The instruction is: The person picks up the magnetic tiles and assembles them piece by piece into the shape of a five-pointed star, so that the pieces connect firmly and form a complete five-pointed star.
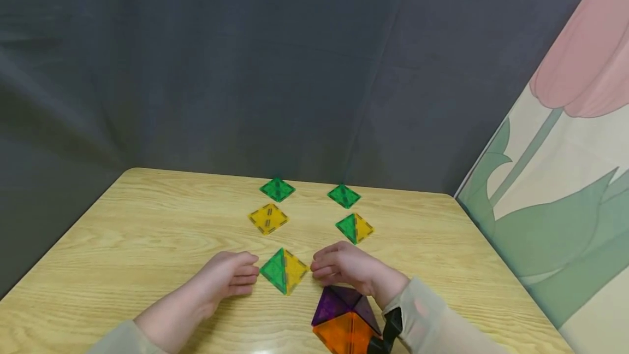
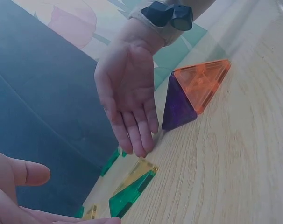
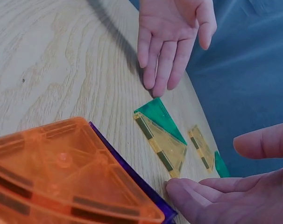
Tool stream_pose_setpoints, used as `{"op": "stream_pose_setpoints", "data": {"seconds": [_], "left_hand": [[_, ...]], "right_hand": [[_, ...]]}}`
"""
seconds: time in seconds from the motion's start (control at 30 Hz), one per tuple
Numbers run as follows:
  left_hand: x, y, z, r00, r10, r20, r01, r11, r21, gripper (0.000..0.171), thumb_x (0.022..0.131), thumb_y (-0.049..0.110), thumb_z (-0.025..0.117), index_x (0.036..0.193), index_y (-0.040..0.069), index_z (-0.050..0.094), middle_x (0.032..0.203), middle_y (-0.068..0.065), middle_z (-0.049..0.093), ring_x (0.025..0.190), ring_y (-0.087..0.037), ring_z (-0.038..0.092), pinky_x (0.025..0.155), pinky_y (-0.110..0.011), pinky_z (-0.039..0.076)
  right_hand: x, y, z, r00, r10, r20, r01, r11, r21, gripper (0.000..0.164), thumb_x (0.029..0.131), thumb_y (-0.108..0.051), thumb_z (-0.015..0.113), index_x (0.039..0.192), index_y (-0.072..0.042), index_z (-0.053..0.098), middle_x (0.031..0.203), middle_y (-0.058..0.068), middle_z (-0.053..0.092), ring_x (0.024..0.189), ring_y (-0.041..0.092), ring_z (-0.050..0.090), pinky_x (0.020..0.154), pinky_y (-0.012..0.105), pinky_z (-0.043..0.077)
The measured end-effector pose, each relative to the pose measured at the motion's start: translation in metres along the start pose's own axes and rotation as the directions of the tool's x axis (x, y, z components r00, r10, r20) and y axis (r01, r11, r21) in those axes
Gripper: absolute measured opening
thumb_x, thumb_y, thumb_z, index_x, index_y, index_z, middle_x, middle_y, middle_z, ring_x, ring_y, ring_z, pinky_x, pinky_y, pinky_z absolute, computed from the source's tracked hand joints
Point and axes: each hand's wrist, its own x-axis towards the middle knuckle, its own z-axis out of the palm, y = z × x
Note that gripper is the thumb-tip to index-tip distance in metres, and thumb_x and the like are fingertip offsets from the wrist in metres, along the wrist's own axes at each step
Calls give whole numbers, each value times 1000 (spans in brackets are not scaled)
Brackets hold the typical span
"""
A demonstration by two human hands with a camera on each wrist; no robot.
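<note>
A light wood-grained tabletop point(image 1: 442, 245) with rounded far corners is shown, its surface marked by a small dark speck point(image 3: 23, 80) in the right wrist view. Behind its far edge, a dark blue-grey curtain point(image 1: 275, 70) is hung, creased by soft folds. Along the right side in the head view, a pale backdrop point(image 1: 589, 146) is seen, decorated with a pink tulip point(image 1: 585, 48), a green stem point(image 1: 526, 157) and broad green leaves point(image 1: 550, 228).
</note>
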Motion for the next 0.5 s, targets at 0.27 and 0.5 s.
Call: {"op": "stream_pose_setpoints", "data": {"seconds": [0.27,0.5], "left_hand": [[7,-4,-4,1000,10,16,-10,1000,9,47,92,12,60,123,-21,49,112,-29,64,105,-38,64,87,-46,55],[21,-8,-2,998,8,62,-9,1000,16,32,92,0,60,115,-21,53,101,-23,63,87,-26,67,81,-40,58]], "right_hand": [[4,5,0,1000,-19,2,19,1000,19,48,99,-10,52,133,22,42,114,25,65,108,37,63,94,46,51],[9,9,1,1000,-13,-12,13,998,59,40,99,-7,51,127,21,49,109,24,65,100,30,66,92,42,53]]}}
